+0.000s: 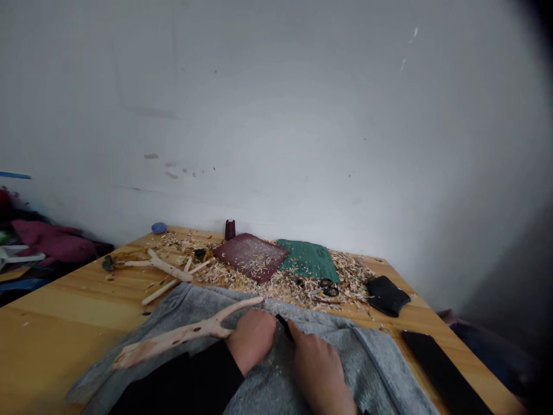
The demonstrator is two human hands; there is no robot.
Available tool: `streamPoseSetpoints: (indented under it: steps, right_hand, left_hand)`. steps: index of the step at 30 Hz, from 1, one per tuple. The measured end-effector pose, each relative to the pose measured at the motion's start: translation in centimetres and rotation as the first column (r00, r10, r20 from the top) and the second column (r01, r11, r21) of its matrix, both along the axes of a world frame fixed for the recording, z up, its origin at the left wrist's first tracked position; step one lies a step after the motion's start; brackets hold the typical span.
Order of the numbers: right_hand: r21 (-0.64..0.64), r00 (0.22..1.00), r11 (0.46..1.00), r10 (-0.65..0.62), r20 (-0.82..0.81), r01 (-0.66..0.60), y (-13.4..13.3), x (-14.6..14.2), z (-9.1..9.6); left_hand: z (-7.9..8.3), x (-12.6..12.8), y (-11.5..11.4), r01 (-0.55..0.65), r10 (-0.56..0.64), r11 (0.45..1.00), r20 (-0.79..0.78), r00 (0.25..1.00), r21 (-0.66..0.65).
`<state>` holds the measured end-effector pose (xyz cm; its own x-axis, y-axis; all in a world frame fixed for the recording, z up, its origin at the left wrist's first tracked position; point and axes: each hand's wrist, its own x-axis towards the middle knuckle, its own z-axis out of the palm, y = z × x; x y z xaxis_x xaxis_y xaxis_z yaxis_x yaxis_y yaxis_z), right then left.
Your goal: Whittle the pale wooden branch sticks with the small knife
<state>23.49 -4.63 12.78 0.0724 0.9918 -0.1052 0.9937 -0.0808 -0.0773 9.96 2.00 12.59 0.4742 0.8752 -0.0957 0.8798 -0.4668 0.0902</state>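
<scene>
A peeled, pale forked branch [173, 339] lies slantwise over the grey cloth [371, 357], its thick end to the left. One prong of the fork runs into my left hand [254, 334], which is closed around it; the other prong points up past the knuckles. Just to the right, my right hand [318, 366] is closed on a slim black tool [285, 327], with the index finger along it. No blade of this tool can be made out. The two hands are close together, low in the middle of the view.
Wood shavings [354, 279] cover the table's back, around a maroon sheet [253, 256], a green sheet [309, 259] and scissors [327, 288]. A thread spool [230, 230] stands behind. Other peeled sticks [166, 268] lie left; a black pouch [386, 295] and phone [444, 372] lie right.
</scene>
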Motion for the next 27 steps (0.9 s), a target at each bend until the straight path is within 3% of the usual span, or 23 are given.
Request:
streamPoseSetpoints:
  steps: [10,18,24,27]
  right_hand:
    - [0.057,0.998,0.998,0.012,0.057,-0.015,1.5,-3.8,-0.1]
    - [0.066,0.992,0.998,0.024,-0.127,-0.016,1.5,-0.1,-0.5]
    - [0.071,0.923,0.997,0.059,-0.38,-0.034,1.9,2.5,-1.1]
    - [0.045,0.917,0.999,0.039,-0.397,-0.023,1.8,3.4,-1.4]
  left_hand:
    - [0.3,1.1,0.7,0.024,-0.028,0.998,-0.058,0.998,-0.057]
    - [0.1,0.0,0.0,-0.03,0.029,0.999,-0.061,0.998,-0.016]
    - [-0.1,-0.4,-0.1,-0.047,0.049,0.998,-0.043,0.998,0.028]
    - [-0.2,-0.3,-0.1,-0.047,0.049,0.998,-0.04,0.998,0.039]
